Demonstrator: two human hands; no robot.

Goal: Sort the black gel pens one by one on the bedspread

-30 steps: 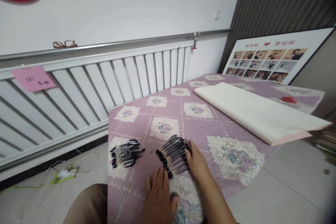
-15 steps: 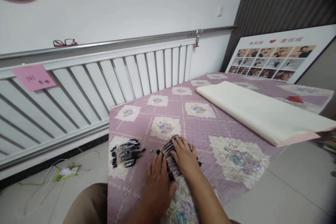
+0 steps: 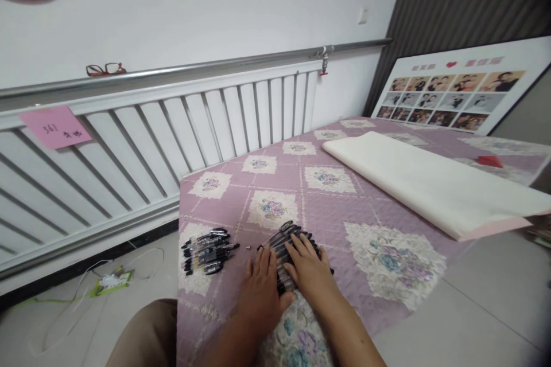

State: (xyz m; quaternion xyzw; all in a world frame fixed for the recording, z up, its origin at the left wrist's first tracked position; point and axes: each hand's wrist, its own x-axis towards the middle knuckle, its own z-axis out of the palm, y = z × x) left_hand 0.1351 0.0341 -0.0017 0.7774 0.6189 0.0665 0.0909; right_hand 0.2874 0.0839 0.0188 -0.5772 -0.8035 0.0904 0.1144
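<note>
Several clear-barrelled pens with black caps [image 3: 282,235] lie side by side in a flat group on the table. My left hand [image 3: 262,287] rests at the near left ends of these pens, fingers stretched out together and thumb apart. Across the right part of the group my right hand [image 3: 310,266] lies palm down, its fingers spread over the pens and hiding some of them. To the left is a second, looser pile of pens [image 3: 209,252], touched by neither hand. A tiny pointed piece [image 3: 248,248] sits between the two groups.
A purple floral tablecloth [image 3: 318,206] covers the table, with a large folded cream sheet [image 3: 422,178] and a red paper piece [image 3: 489,161] at right. Behind stands a white radiator [image 3: 241,120]. A power strip [image 3: 112,284] with cables is on the floor at left.
My right hand has slid slightly down and right, uncovering more pen ends at the top. My left hand has shifted a little to the right along the pens' ends.
</note>
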